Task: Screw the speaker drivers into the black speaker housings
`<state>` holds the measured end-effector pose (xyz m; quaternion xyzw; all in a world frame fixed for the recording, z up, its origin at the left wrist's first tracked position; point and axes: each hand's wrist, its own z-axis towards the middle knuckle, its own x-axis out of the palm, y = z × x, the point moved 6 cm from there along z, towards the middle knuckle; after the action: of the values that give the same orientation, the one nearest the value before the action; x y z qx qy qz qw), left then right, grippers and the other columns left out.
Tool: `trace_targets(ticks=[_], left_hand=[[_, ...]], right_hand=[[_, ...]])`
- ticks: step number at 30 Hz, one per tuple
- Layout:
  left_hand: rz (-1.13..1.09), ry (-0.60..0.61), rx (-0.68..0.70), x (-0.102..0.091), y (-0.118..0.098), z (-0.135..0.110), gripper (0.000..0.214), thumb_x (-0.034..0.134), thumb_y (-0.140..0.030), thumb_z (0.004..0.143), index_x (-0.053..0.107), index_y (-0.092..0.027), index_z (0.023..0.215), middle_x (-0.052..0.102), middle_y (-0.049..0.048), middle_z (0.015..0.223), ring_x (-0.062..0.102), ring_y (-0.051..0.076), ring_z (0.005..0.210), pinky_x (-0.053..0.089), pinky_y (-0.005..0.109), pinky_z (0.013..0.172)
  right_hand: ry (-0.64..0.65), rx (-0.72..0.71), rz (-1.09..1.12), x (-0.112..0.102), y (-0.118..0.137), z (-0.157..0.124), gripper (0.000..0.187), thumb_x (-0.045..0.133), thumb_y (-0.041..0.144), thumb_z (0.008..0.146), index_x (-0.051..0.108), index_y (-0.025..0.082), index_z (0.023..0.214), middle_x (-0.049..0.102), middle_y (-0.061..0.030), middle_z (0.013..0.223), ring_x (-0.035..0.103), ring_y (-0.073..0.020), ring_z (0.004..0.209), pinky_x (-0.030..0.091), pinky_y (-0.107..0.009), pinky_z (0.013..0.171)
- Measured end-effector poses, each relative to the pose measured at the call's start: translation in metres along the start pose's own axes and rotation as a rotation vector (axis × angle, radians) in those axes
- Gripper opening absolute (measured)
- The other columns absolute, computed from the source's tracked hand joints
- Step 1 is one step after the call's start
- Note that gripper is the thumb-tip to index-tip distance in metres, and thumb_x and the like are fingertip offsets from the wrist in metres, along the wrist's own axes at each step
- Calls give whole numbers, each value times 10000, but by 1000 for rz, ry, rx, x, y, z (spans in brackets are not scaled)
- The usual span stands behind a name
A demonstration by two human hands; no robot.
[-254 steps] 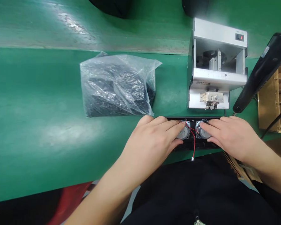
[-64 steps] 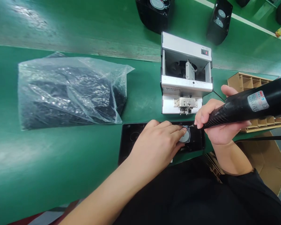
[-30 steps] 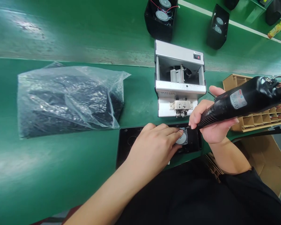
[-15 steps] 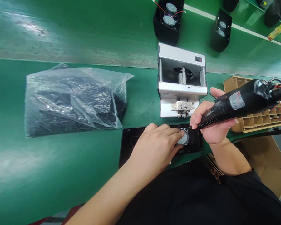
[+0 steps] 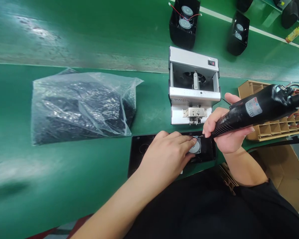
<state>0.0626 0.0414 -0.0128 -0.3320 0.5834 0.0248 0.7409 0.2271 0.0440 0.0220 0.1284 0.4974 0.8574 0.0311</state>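
A black electric screwdriver (image 5: 246, 111) lies slanted in my right hand (image 5: 224, 132), whose fingers wrap round its ribbed front end. Its bit points left and meets the upper right edge of a round silver speaker (image 5: 195, 147). The speaker sits in a long black plastic housing (image 5: 137, 154) on the green bench. My left hand (image 5: 168, 149) reaches over the housing, fingers and thumb closed on the speaker's left side and covering part of it. Any screw at the bit's tip is too small to make out.
Behind the housing stands a silver screw feeder (image 5: 194, 93). To the left lies a clear plastic bag (image 5: 84, 106) of black parts. A divided cardboard box (image 5: 269, 131) is at the right. Black speaker boxes (image 5: 183, 36) stand on the far green surface, beyond the feeder.
The black speaker boxes at the back have shifted a little to the right. The bag also appears slightly further right. Both my hands and the screwdriver have hardly moved.
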Motion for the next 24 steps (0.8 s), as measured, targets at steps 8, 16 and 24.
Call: trace_targets(ticks=[8,16,24], left_hand=[[15,-18,2,2,0,0,221,805,-253,1020,835,-198,1232,889,49,1196,768,272,962,356,414,742],[10,-25,2,2,-1,0,212,834,-258,1006,841,-197,1208,890,45,1180,765,271,951,355,410,740],[14,-35,18,0,-1,0,227,840,-241,1000,838,-195,1222,891,40,1174,769,274,951,352,407,738]], right_hand=[[-30,72,5,-1,-7,-3,743,494,929,957,566,333,1395,661,89,672,529,-134,377,505,-284,363],[-28,14,14,-2,-3,0,726,455,890,999,554,298,1409,673,68,671,537,-147,385,492,-286,362],[-40,-3,28,-3,1,0,703,445,871,1017,564,314,1429,678,74,690,542,-144,396,511,-289,374]])
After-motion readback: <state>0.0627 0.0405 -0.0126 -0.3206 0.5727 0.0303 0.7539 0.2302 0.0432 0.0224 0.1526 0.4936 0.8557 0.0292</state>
